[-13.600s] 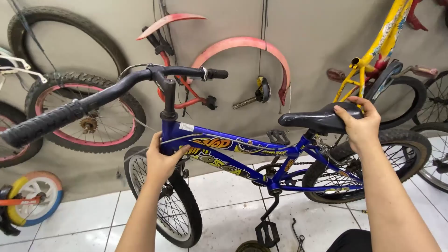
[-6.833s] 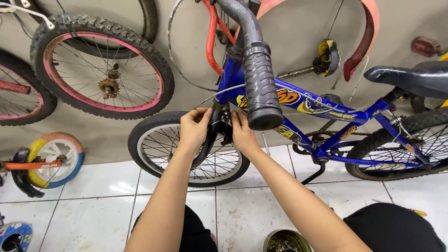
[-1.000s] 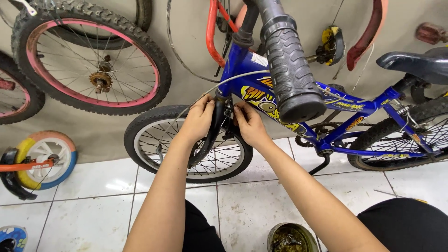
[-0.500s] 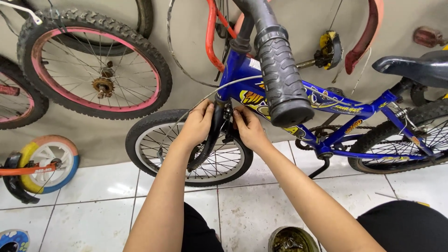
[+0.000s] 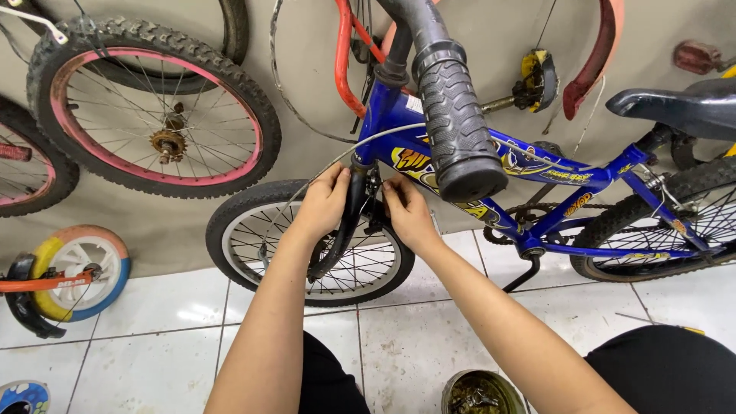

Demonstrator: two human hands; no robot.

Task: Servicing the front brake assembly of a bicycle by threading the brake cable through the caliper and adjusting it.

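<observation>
Blue bicycle [image 5: 583, 180] stands upright on tiled floor [image 5: 184, 322], long axis left-right, front wheel [image 5: 253, 230] at left, saddle [image 5: 682, 107] at right. Black fork [image 5: 349, 222] slants down-left. Left hand [image 5: 326, 201] and right hand [image 5: 406, 211], fingers curled, pinch the fork top from both sides. Grease tin [image 5: 479, 392] below; pink-rimmed wheel [image 5: 153, 107] against wall.

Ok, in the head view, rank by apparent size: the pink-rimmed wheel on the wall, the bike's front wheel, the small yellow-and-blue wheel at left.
1. Pink-rimmed wheel.
2. Front wheel, slightly smaller; partly hidden by both hands.
3. Small yellow-and-blue wheel, clearly smallest.
</observation>
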